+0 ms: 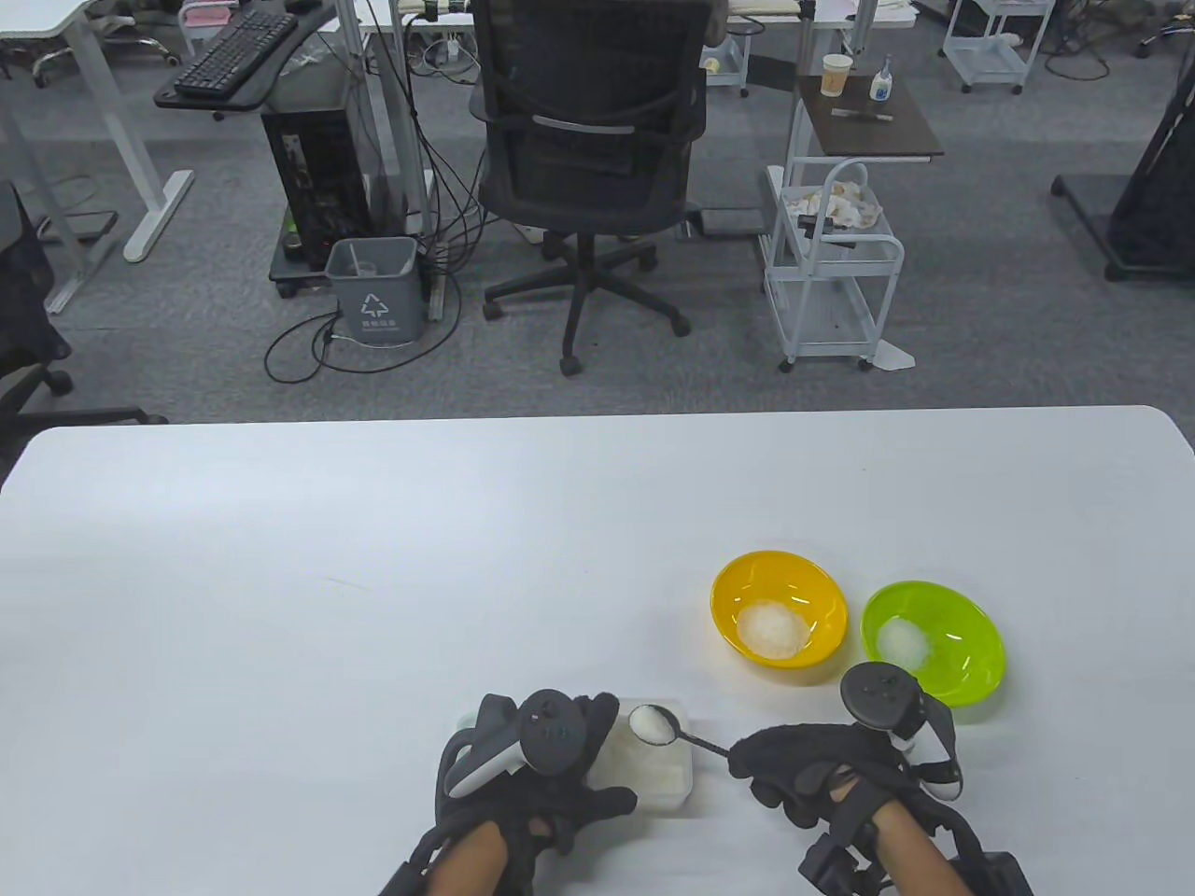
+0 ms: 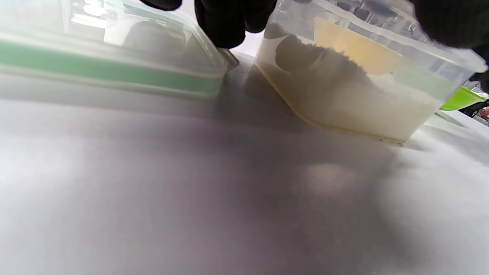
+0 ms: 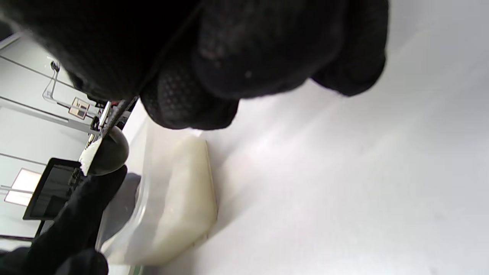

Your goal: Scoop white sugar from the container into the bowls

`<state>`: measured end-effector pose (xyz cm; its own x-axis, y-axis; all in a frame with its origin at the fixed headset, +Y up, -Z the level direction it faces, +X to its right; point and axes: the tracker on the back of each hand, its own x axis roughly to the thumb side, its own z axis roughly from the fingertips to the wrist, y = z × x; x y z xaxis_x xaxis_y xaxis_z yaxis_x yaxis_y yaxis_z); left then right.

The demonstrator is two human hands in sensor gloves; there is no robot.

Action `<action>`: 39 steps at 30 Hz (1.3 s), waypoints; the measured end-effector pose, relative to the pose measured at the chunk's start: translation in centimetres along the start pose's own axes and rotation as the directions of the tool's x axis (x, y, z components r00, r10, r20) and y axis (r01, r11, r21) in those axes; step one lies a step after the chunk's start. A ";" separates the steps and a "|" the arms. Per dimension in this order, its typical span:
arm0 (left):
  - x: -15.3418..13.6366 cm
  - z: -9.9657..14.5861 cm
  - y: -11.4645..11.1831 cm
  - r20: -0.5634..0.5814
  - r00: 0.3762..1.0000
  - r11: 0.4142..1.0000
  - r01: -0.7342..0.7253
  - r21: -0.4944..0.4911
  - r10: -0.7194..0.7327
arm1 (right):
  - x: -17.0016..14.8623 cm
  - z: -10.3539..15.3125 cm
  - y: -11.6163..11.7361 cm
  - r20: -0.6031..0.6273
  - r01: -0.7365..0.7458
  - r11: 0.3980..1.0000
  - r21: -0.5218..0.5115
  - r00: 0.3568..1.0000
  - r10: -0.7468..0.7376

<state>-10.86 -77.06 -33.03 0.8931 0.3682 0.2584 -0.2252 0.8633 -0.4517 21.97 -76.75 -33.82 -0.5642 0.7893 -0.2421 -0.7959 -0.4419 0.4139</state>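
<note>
A clear plastic container [image 1: 653,773] of white sugar stands near the table's front edge; it also shows in the left wrist view [image 2: 355,84] and the right wrist view [image 3: 179,198]. My left hand [image 1: 532,765] holds the container's left side. My right hand [image 1: 822,770] pinches the handle of a metal spoon [image 1: 667,728] heaped with sugar, held just above the container. The spoon's bowl shows from below in the right wrist view [image 3: 109,151]. A yellow bowl [image 1: 780,609] and a green bowl [image 1: 934,642], each with a sugar mound, stand to the right.
The container's lid with a green seal [image 2: 107,65] lies left of the container, beside my left hand. The green bowl's rim [image 2: 460,99] peeks past the container. The white table [image 1: 327,607] stretches far to the left and back.
</note>
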 end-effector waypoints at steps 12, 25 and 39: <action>0.0 0.0 0.0 -0.001 1.000 1.000 0.004 0.001 -0.004 | -1.9 1.0 -5.1 -0.033 0.096 0.979 -0.178 0.994 -0.104; 0.0 0.0 0.0 -0.002 1.000 1.000 0.001 0.000 -0.001 | -6.1 2.7 -10.8 -0.127 0.136 0.879 -0.457 0.968 -0.216; -0.1 0.0 0.0 -0.001 1.000 1.000 0.000 -0.002 0.000 | -6.9 5.1 -13.1 -0.315 -0.198 0.654 -0.730 0.947 -0.066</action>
<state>-10.91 -77.11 -33.08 0.8936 0.3674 0.2577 -0.2239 0.8627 -0.4535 37.37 -74.27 -33.10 -0.5510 0.6420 -0.5331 -0.5692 -0.7563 -0.3224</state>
